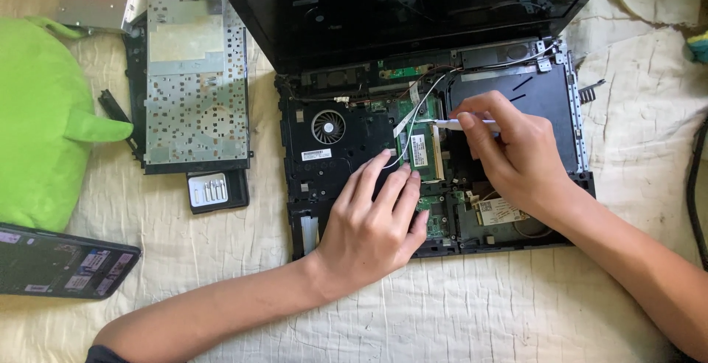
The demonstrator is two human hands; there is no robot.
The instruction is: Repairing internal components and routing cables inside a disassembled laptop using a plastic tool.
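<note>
Left hand (372, 226) lies flat on the opened laptop base (435, 164), fingers spread narrow, tips touching the green memory module (420, 149). Right hand (509, 153) is pinched shut around a thin white tool (461, 122), its tip poking out past the fingertips, just above that module. The cooling fan (329, 127) sits just beyond the left fingertips. Removed keyboard (193, 75) lies well off beside the left hand.

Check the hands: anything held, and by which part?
The right hand pinches a thin white tool at its rear end, tip pointing left over the opened laptop. The left hand holds nothing; its fingertips rest by the green memory module.
</note>
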